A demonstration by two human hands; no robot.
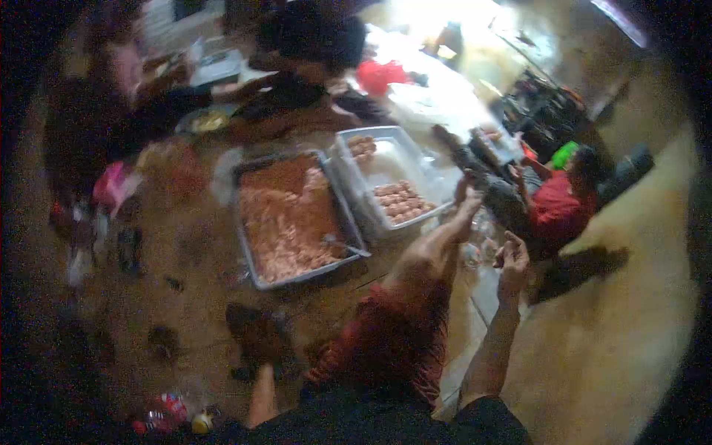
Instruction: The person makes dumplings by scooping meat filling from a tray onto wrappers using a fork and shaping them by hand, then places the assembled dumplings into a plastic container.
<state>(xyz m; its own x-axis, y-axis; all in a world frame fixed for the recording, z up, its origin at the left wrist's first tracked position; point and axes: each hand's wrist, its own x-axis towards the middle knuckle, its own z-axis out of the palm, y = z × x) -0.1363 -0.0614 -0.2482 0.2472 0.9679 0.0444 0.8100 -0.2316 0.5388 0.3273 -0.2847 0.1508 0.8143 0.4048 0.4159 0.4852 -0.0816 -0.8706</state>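
My right hand (pixel 512 261) is raised above the floor to the right of my bent leg. Its fingers are loosely curved and apart, and nothing shows in them. My left forearm (pixel 262 397) reaches out at the bottom, ending in a dark, blurred shape, so the fingers cannot be made out. Ahead of me a large grey tub (pixel 248 259) holds a pinkish-orange minced mixture (pixel 285 215), with a spoon (pixel 345 245) lying at its near right corner. Beside it stands a white tub (pixel 426 216) with rows of round balls (pixel 400 202) and a smaller group at its far end.
A person in a red shirt (pixel 564 204) sits on the right. Other people in dark clothes (pixel 315 33) sit at the far side. A pink bag (pixel 115 185) lies at left, and red-topped packages (pixel 170 408) lie at bottom left. My outstretched leg (pixel 419 263) borders the white tub.
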